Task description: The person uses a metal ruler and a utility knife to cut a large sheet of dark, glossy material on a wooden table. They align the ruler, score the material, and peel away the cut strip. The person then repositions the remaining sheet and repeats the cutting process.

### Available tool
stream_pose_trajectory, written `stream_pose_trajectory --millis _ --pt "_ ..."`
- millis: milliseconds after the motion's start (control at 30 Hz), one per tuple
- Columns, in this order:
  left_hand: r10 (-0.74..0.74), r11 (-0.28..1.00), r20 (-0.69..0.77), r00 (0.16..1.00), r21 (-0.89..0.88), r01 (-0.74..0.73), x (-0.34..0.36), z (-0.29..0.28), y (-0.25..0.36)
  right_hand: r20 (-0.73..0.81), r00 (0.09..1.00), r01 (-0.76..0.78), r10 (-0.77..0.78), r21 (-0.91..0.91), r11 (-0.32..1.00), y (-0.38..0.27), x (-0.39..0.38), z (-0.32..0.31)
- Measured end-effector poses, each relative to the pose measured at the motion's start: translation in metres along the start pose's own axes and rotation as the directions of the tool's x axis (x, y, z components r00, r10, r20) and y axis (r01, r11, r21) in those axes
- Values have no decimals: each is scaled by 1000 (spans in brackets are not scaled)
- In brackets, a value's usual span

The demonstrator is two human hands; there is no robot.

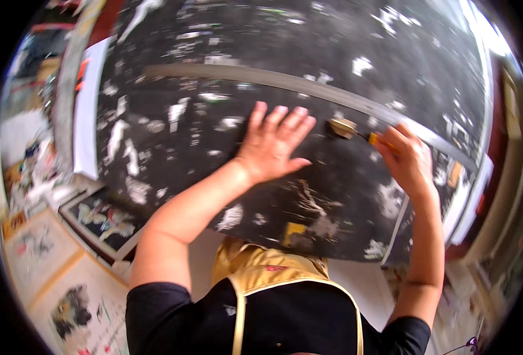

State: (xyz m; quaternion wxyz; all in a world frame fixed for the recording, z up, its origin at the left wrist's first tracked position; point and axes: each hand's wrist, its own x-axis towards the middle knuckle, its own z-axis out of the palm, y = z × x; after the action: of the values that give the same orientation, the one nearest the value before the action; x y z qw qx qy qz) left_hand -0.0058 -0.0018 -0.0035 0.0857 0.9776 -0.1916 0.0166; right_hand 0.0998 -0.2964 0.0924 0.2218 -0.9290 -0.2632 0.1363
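Note:
My left hand lies with fingers spread on a dark, paint-marked tabletop, holding nothing. To its right, my right hand is closed around a slim tool with a yellow handle; blur and my fingers hide its exact kind. Just left of that tool sits a small tan, rounded block-like piece; whether the two are joined I cannot tell. Beyond both hands a long grey metal straightedge runs across the surface, sloping nearer on the right. Neither hand visibly touches it.
A thin pale strip lies by my right forearm. A yellow patch is near the table's front edge. At lower left are framed pictures and painted sheets. White sheets hang at the left edge, beside cluttered shelving.

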Motion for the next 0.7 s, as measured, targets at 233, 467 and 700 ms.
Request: stream_pose_trajectory --millis 233,467,700 --pt "-19 991 -29 999 -134 15 -7 4 -5 -81 988 -114 129 170 979 1 -1 19" --pt "-32 966 -35 999 -259 22 -9 10 -8 141 822 -260 552 955 143 -68 11 110" --pt "-127 895 -216 968 -446 18 -32 -15 -70 -181 668 -111 722 935 338 -70 31 171"
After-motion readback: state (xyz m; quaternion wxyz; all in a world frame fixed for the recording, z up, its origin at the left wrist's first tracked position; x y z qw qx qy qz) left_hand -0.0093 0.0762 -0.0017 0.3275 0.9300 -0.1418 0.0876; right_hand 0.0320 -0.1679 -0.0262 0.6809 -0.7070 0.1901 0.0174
